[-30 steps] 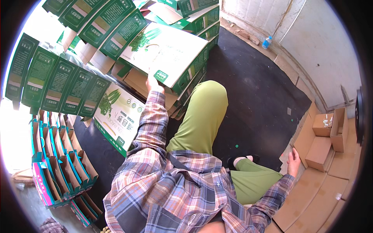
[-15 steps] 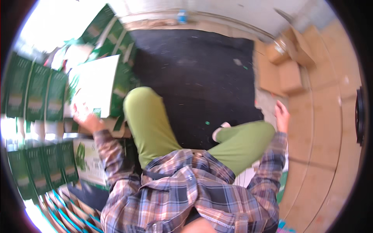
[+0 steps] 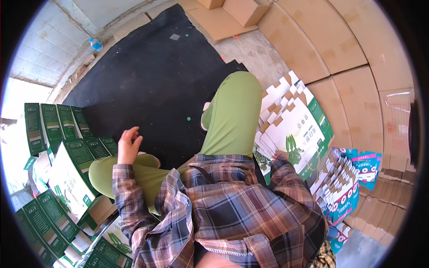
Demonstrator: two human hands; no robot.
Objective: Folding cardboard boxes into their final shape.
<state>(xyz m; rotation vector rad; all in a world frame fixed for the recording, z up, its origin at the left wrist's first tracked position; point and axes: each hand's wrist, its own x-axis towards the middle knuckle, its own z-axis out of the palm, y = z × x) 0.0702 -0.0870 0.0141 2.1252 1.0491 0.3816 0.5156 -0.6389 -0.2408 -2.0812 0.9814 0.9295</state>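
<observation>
I sit on a black mat [image 3: 156, 76] in green trousers and a plaid shirt. My left hand [image 3: 128, 145] hovers over my left knee with its fingers apart, holding nothing. Just to its left stand folded green-and-white boxes [image 3: 73, 167]. My right hand [image 3: 280, 156] reaches to a stack of flat white cartons with green print [image 3: 295, 127] lying beside my right knee. Only a sliver of that hand shows past the sleeve. It rests on the stack's near edge, and its grip is hidden.
More green boxes [image 3: 53, 123] line the left side. Flat blue-and-pink cartons [image 3: 353, 178] stand at the right. Brown cardboard sheets [image 3: 339, 58] and boxes [image 3: 243, 11] fill the far right. A small water bottle [image 3: 95, 43] lies by the wall.
The view has swung from the left side to the right. My left hand has come off the white-and-green box to above my knee. My right hand has moved onto the flat cartons.
</observation>
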